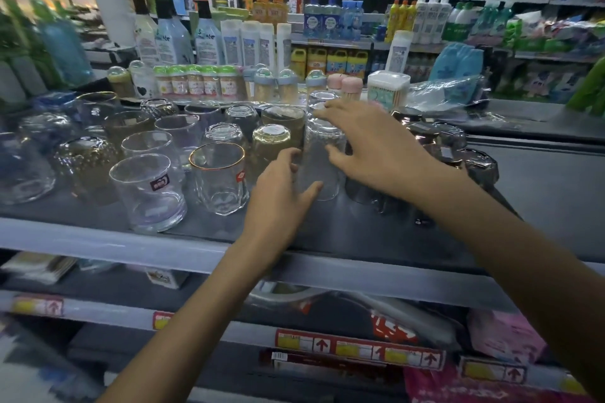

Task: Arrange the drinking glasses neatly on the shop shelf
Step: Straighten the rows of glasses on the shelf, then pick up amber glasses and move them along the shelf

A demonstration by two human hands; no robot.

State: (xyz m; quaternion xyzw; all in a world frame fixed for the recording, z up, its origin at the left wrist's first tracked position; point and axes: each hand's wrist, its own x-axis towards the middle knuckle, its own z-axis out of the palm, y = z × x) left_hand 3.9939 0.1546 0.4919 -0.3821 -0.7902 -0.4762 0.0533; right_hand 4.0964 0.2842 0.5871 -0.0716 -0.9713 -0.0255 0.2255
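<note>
Drinking glasses (147, 193): they are standing in loose rows on the top shelf (98, 239), mostly on the left side, some upright and some turned over.
Clear glass (322, 170): it is standing near the middle of the shelf, between the two hands, just beside an amber glass (271, 141) on its left.
Left hand (281, 193): it is curling fingers and thumb round the near left wall of the clear glass.
Right hand (376, 147): it is laying spread, nearly straight fingers over the top, with the thumb against the right wall. I think this is steadying more than gripping.
Risk of clinking: the amber glass is leaving almost no gap, so a slide to the left could be striking it.
Risk of knocking: the right forearm is passing close over the dark glasses (481, 167), and a low wrist may be tipping one.
Risk of slipping: the wall is smooth and only one hand is really holding, so a quick lift could be losing the glass.
</note>
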